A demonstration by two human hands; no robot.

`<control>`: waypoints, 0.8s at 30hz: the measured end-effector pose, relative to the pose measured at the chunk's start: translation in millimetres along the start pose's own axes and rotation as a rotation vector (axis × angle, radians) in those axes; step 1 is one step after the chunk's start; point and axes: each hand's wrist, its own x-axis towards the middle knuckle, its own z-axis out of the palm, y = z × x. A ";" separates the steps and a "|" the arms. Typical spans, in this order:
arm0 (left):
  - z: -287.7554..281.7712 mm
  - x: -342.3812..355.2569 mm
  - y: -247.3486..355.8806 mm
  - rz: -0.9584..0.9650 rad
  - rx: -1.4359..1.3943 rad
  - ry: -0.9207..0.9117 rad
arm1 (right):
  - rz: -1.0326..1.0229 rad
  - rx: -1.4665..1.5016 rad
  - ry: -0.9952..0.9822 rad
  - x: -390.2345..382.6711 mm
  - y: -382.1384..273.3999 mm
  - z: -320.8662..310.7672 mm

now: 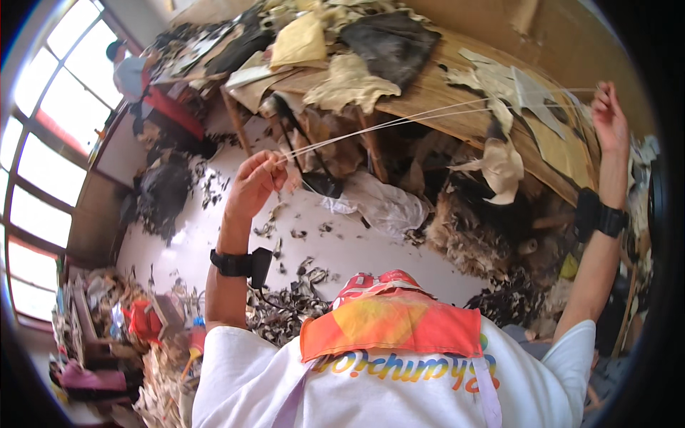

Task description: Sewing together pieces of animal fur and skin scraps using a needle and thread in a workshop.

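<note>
Two hands, set wide apart, one length of pale thread between them. Left hand [253, 184]: thumb and fingers are pinching the near end of the pale thread [357, 133] above the floor. Right hand [609, 120]: raised higher, fingers curling in at the far end of the same thread. Thread: running as more than one strand, passing in mid-air in front of the table [414, 103] (the strands are blurring toward the right). Wrists: each is wearing a black strap, the left strap [232, 264] and the right strap [599, 221].

Table, wooden: carrying a dark hide [391, 46], a cream hide [349, 84] hanging over the front edge, a yellowish piece [298, 41] and further pale pieces. Below it: a whitish plastic bag [385, 203] is lying on the floor [171, 257], with a brown furry heap [460, 232] standing to its right. Dark scraps [292, 299] are littering the floor nearer the wearer. Upper left: another person [132, 78] is standing beside the windows [43, 167].
</note>
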 end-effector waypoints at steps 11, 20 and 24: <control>-83.4 -70.6 30.2 0.105 0.084 0.233 | 0.119 0.049 0.103 53.8 -32.3 -167.8; -104.9 -86.2 17.7 0.080 0.007 0.294 | 0.295 -0.110 0.132 38.6 -10.3 -153.3; -113.5 -87.3 7.1 0.034 -0.051 0.249 | 0.172 -0.283 0.315 17.8 -12.6 -132.9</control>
